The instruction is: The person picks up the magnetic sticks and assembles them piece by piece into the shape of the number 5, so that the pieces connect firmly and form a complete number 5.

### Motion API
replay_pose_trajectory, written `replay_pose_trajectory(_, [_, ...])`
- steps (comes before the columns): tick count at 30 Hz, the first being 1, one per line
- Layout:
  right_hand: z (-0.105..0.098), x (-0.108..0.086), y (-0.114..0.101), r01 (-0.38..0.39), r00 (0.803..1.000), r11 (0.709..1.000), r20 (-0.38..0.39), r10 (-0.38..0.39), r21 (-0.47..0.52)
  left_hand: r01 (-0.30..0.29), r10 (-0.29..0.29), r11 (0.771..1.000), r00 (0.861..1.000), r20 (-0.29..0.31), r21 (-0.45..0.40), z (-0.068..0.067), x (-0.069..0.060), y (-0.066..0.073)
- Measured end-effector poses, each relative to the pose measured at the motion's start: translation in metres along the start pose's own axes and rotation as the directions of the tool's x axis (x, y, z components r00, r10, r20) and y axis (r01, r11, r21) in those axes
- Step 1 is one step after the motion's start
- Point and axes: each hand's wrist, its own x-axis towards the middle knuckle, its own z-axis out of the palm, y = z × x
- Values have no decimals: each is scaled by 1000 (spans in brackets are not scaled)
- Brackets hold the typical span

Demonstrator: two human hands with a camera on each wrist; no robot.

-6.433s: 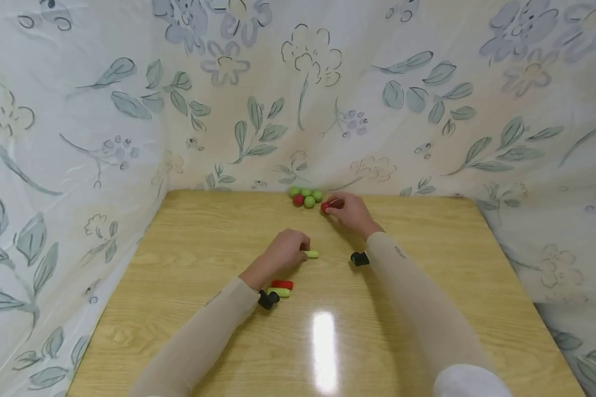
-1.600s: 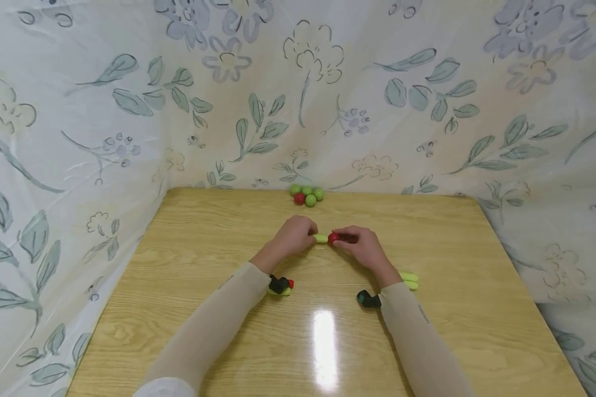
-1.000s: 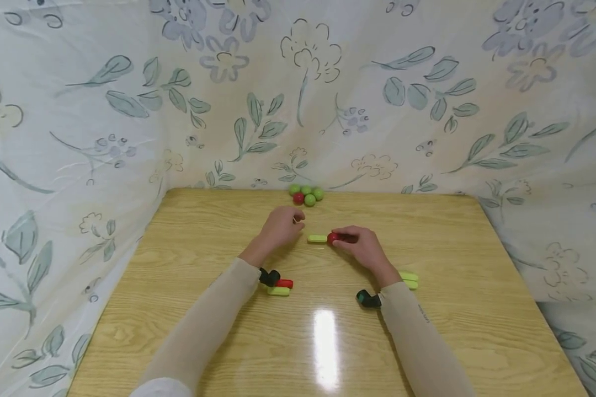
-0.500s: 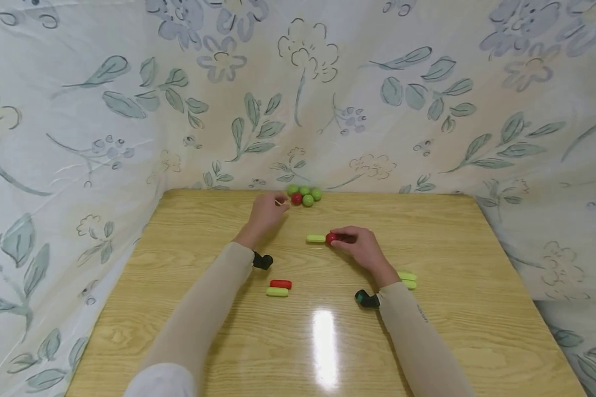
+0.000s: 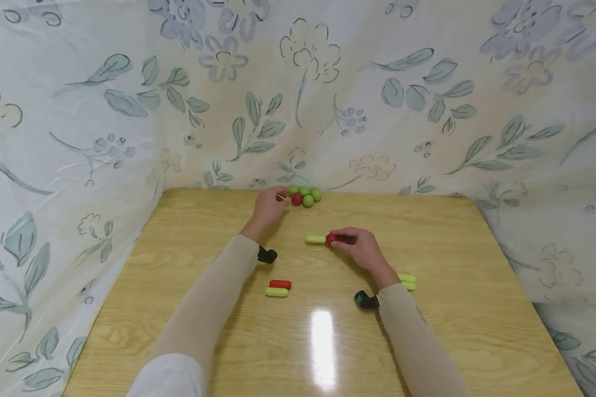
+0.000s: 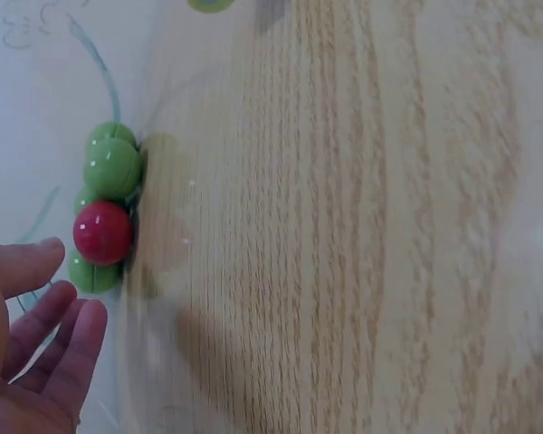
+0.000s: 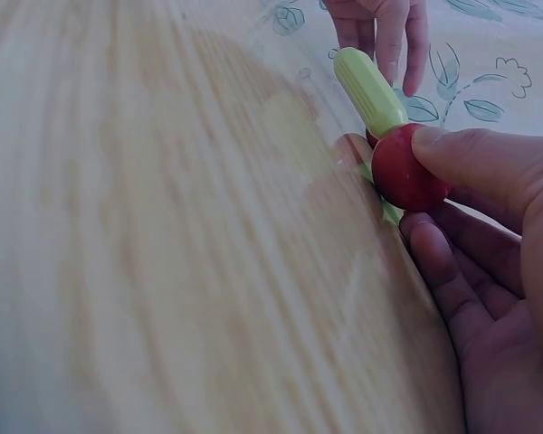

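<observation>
Red ball (image 5: 331,240), touching the yellow-green stick (image 5: 315,239) on its left, is pinched by the right hand (image 5: 361,246); the left hand (image 5: 270,207), fingers apart beside the far balls (image 5: 305,192) (round things roll), should close gently.

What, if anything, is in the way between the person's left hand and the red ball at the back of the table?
Nothing visible: no object shows between the left hand and that red ball. The green balls sit beside and behind it, not on the hand's path.
</observation>
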Motion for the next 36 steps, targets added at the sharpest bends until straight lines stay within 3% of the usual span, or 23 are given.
replay_pose_trajectory(8, [-1, -1, 2, -1, 1000, 1000, 9, 1, 27, 42, -41, 999, 998, 56, -26, 7, 10, -6])
replay_pose_trajectory(13, [3, 0, 0, 2, 1000, 999, 16, -2, 45, 31, -30, 999, 996, 85, -8, 6, 11, -9])
replay_pose_trajectory(19, [2, 0, -3, -14, 1000, 999, 9, 13, 50, -6, 3, 999, 996, 86, 31, 9, 14, -10])
replay_pose_trajectory(27, [-1, 1, 0, -17, 1000, 999, 0, 17, 44, 0, -2, 999, 998, 66, 40, 14, 18, -7])
replay_pose_trajectory(36, [0, 1, 2, -17, 1000, 999, 3, 17, 40, -26, 20, 998, 996, 85, 63, 18, 18, -8])
